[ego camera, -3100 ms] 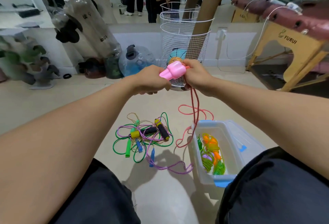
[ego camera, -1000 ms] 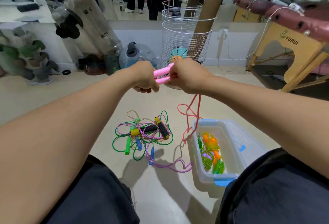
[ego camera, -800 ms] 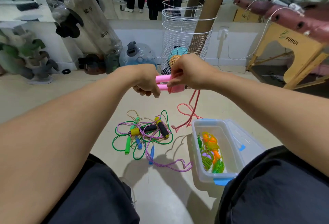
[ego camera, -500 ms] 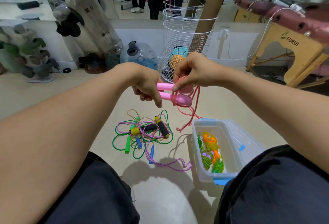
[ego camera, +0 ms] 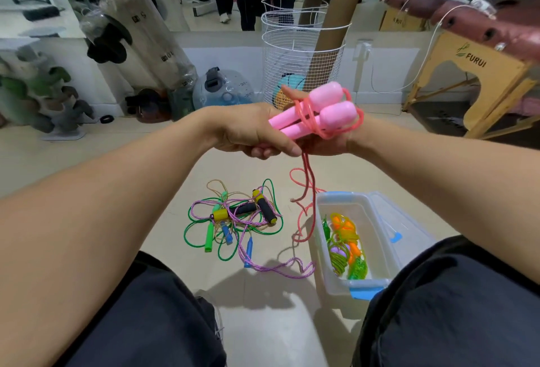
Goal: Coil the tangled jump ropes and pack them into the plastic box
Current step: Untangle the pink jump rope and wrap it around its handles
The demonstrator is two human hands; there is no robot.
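The left hand (ego camera: pixel 251 133) grips two pink handles (ego camera: pixel 318 114) side by side; the right hand (ego camera: pixel 330 140), beneath them, holds the red cord (ego camera: pixel 306 174) looped around them. The cord's slack hangs to the floor (ego camera: pixel 263 317) beside the open plastic box (ego camera: pixel 330 282), with the tangled ropes (ego camera: pixel 233 223) just left.

Two pink handles (ego camera: pixel 318 112) lie side by side in the left hand (ego camera: pixel 248 130) and right hand (ego camera: pixel 330 141), one pink rope (ego camera: pixel 306 179) wound round them. Below the hands one tangled pile (ego camera: pixel 233 220) shows two black-and-yellow handles (ego camera: pixel 267 210), two blue handles (ego camera: pixel 248 250) and one clear green handle (ego camera: pixel 209 235). Below the right hand stands one plastic box (ego camera: pixel 330 279).
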